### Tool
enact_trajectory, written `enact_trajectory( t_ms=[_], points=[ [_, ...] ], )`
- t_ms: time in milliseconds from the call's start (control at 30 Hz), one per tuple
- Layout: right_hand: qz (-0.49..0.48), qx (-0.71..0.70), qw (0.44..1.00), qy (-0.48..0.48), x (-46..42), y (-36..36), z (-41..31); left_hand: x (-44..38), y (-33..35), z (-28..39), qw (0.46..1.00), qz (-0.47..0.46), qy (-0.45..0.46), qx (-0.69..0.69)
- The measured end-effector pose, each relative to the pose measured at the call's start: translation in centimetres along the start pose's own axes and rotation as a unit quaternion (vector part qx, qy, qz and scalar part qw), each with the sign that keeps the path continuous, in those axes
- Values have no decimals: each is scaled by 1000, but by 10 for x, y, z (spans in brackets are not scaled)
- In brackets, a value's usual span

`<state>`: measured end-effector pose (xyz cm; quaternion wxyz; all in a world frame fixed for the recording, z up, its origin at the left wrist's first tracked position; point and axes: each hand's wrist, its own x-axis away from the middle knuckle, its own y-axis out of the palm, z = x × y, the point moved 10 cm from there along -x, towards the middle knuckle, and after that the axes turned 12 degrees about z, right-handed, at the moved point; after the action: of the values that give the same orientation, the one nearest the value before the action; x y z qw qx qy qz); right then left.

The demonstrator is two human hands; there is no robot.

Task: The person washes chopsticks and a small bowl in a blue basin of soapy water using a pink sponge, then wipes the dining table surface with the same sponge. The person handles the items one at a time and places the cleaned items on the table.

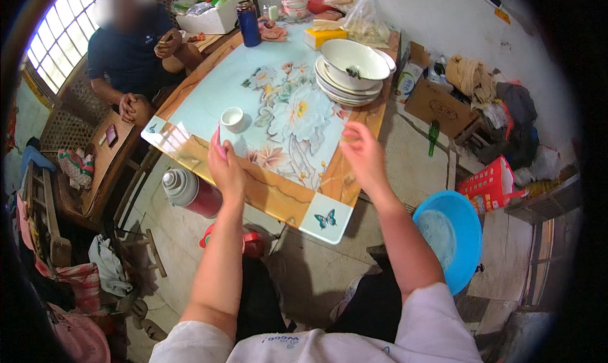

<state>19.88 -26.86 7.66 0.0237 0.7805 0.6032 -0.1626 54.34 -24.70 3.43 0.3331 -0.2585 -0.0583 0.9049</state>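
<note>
My left hand (226, 168) is raised over the near left edge of the floral-patterned table (204, 97) and holds a thin pink item (219, 142), seen nearly edge-on, whose kind I cannot tell. Just beyond it a small white cup (232, 119) stands on the table. My right hand (363, 154) hovers over the table's right edge with bent fingers; whether something small is between them cannot be told. Past that hand, a white bowl (355, 63) with dark scraps in it rests on a stack of white plates (348, 97).
A blue basin (468, 249) with cloudy water stands at the right. A thermos flask (192, 192) is beside the table's near left edge. Another person (133, 54) sits at the far left. A blue bottle (248, 24) and a yellow box (324, 37) stand at the back.
</note>
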Motion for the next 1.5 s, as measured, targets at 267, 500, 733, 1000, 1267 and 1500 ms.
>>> enact_trajectory(
  t_ms=[267,500,733,1000,1267,1500],
  points=[
    [3,-78,980,185,142,-97,22,35,76,-24,945,-174,97,-258],
    [-15,-74,982,175,141,-111,36,102,120,18,938,-177,64,-291],
    [-35,-84,985,150,132,-108,34,122,215,70,943,-227,138,-200],
    [-21,-107,983,147,124,-120,36,163,244,98,892,-333,243,-186],
    [-19,-76,985,155,131,-127,35,200,251,124,841,-388,340,-162],
    [-23,-61,985,161,133,-131,37,227,203,134,804,-395,421,-143]
  ],
)
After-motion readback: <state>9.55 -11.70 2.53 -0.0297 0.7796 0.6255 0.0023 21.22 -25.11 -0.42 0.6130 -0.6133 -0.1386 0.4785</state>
